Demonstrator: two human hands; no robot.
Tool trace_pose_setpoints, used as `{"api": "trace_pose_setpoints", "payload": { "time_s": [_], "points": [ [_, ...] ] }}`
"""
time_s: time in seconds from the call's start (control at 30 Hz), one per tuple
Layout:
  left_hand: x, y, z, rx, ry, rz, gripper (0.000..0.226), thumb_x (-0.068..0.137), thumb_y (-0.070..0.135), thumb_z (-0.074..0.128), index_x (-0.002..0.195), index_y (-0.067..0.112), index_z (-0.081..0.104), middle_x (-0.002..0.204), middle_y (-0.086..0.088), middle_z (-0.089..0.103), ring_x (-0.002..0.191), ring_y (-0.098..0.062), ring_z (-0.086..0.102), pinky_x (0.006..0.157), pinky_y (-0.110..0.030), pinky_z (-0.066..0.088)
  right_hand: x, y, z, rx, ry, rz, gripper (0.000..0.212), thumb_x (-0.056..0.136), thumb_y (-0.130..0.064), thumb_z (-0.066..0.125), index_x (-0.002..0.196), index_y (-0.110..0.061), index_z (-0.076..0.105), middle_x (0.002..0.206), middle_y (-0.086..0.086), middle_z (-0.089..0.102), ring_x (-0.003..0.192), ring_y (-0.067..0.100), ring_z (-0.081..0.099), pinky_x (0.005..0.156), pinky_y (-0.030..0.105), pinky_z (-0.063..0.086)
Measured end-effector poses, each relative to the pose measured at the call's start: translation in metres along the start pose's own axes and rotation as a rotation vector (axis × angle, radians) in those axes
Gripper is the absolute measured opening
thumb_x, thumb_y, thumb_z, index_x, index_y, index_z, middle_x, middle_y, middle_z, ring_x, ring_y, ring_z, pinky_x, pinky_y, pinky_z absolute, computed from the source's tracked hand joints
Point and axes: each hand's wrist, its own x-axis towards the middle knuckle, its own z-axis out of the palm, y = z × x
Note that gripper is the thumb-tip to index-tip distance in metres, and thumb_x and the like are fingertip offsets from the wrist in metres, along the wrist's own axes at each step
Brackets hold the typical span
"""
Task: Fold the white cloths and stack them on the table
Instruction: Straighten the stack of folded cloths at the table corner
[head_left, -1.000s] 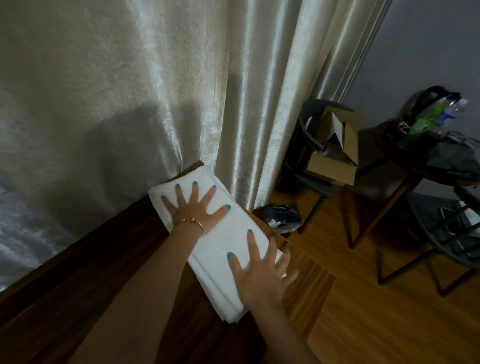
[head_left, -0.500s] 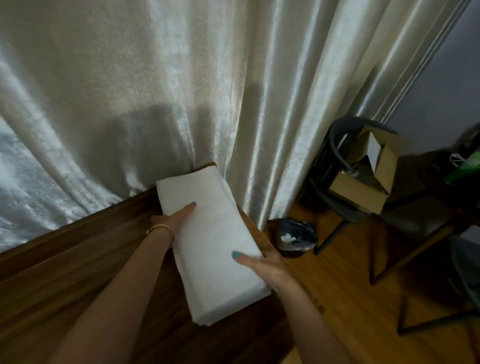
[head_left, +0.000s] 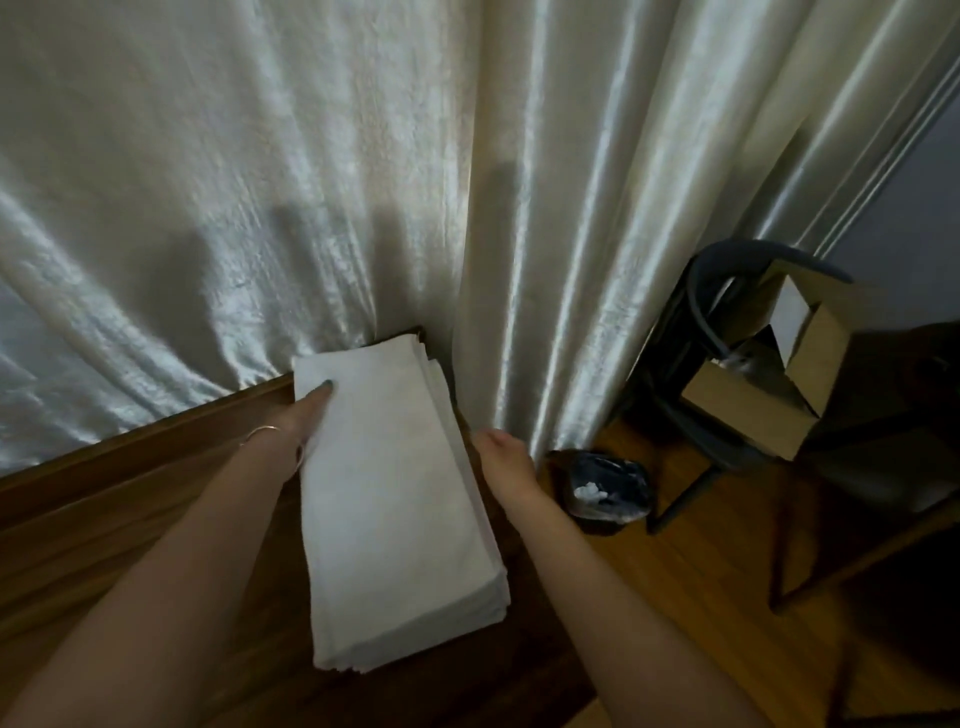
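Head view: the stack of folded white cloths (head_left: 395, 499) is squared at the surface's (head_left: 156, 519) far right corner; its left edge is pinched by the left grip (head_left: 306, 415), while the right grip's (head_left: 501, 460) closure cannot be told.

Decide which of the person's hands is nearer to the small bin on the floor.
Right. The right hand is at the cloth stack's right edge, just left of the bin; the left hand is at the stack's far side.

A pale curtain (head_left: 363, 182) is hung at twelve o'clock; a cardboard box (head_left: 769, 400) is set on a dark chair (head_left: 691, 364) at three o'clock, a small bin (head_left: 605, 491) beside it.
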Motion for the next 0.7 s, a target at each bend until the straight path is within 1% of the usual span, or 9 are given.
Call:
{"api": "trace_pose_setpoints", "payload": {
  "time_s": [0.03, 0.1, 0.17, 0.23, 0.3, 0.37, 0.43, 0.57, 0.7],
  "points": [
    [-0.001, 0.002, 0.002, 0.014, 0.002, -0.011, 0.045, 0.090, 0.040, 0.058, 0.121, 0.007, 0.058, 0.111, -0.013, 0.063, 0.088, -0.025, 0.059, 0.086, -0.037, 0.045, 0.014, -0.005, 0.002, -0.019, 0.029, -0.013, 0.029, 0.097, -0.031, 0.047, 0.108, -0.015, 0.069, 0.111, 0.007, 0.067, 0.103, 0.024, 0.060, 0.088, 0.030, 0.047],
    [0.001, 0.005, 0.005, 0.010, -0.018, -0.013, 0.030, 0.092, 0.036, 0.057, 0.105, 0.010, 0.062, 0.095, -0.010, 0.063, 0.084, -0.024, 0.059, 0.085, -0.035, 0.044, 0.036, -0.016, 0.008, -0.012, 0.078, -0.080, 0.029, 0.096, -0.025, 0.051, 0.119, -0.017, 0.067, 0.121, 0.005, 0.065, 0.112, 0.022, 0.059, 0.099, 0.035, 0.046],
    [0.011, 0.007, 0.004, -0.002, 0.006, -0.014, 0.037, 0.084, 0.041, 0.066, 0.101, 0.008, 0.065, 0.096, -0.012, 0.066, 0.078, -0.023, 0.063, 0.082, -0.035, 0.048, 0.051, -0.030, 0.017, -0.006, 0.097, -0.159, 0.033, 0.097, -0.015, 0.050, 0.127, -0.015, 0.062, 0.130, 0.004, 0.061, 0.119, 0.020, 0.056, 0.105, 0.034, 0.043],
    [0.025, 0.007, -0.001, -0.009, 0.018, -0.010, 0.063, 0.069, 0.049, 0.077, 0.111, 0.004, 0.065, 0.107, -0.013, 0.068, 0.086, -0.028, 0.067, 0.085, -0.039, 0.053, 0.059, -0.045, 0.026, -0.034, 0.063, -0.181, 0.033, 0.097, -0.015, 0.048, 0.128, -0.013, 0.060, 0.130, 0.005, 0.060, 0.119, 0.021, 0.055, 0.101, 0.029, 0.043],
    [0.041, 0.005, -0.005, -0.017, 0.023, -0.017, 0.078, 0.057, 0.054, 0.081, 0.115, 0.005, 0.063, 0.109, -0.013, 0.068, 0.090, -0.030, 0.068, 0.088, -0.044, 0.053, 0.067, -0.058, 0.036, -0.021, -0.010, -0.119, 0.039, 0.096, -0.029, 0.053, 0.128, -0.007, 0.058, 0.127, 0.008, 0.061, 0.112, 0.023, 0.058, 0.095, 0.030, 0.045],
    [0.040, 0.007, -0.003, -0.005, 0.036, -0.047, 0.081, 0.055, 0.054, 0.082, 0.114, 0.003, 0.060, 0.105, -0.012, 0.068, 0.090, -0.030, 0.068, 0.088, -0.044, 0.053, 0.072, -0.065, 0.048, 0.062, -0.098, -0.027, 0.060, 0.088, -0.045, 0.063, 0.133, -0.009, 0.050, 0.123, 0.004, 0.059, 0.103, 0.020, 0.059, 0.087, 0.029, 0.048],
    [0.035, 0.007, 0.000, 0.017, 0.052, -0.041, 0.076, 0.058, 0.055, 0.080, 0.107, 0.003, 0.057, 0.102, -0.010, 0.065, 0.089, -0.029, 0.066, 0.087, -0.040, 0.053, 0.078, -0.064, 0.057, 0.074, -0.087, -0.013, 0.069, 0.078, -0.048, 0.075, 0.131, -0.013, 0.047, 0.119, -0.002, 0.057, 0.097, 0.016, 0.059, 0.079, 0.026, 0.048],
    [0.037, 0.004, -0.003, 0.038, 0.077, -0.040, 0.091, 0.049, 0.062, 0.079, 0.115, 0.003, 0.059, 0.108, -0.012, 0.065, 0.091, -0.030, 0.065, 0.088, -0.044, 0.053, 0.090, -0.067, 0.068, 0.012, -0.019, -0.042, 0.074, 0.066, -0.044, 0.085, 0.123, -0.014, 0.048, 0.118, 0.001, 0.061, 0.098, 0.017, 0.063, 0.074, 0.026, 0.050],
    [0.036, 0.003, 0.001, 0.059, 0.083, -0.027, 0.074, 0.070, 0.054, 0.074, 0.119, 0.002, 0.057, 0.108, -0.011, 0.062, 0.090, -0.028, 0.061, 0.084, -0.037, 0.051, 0.102, -0.063, 0.074, 0.032, -0.028, -0.019, 0.066, 0.066, -0.043, 0.084, 0.119, -0.013, 0.059, 0.111, 0.002, 0.067, 0.094, 0.019, 0.066, 0.080, 0.029, 0.056]
  ]
}}
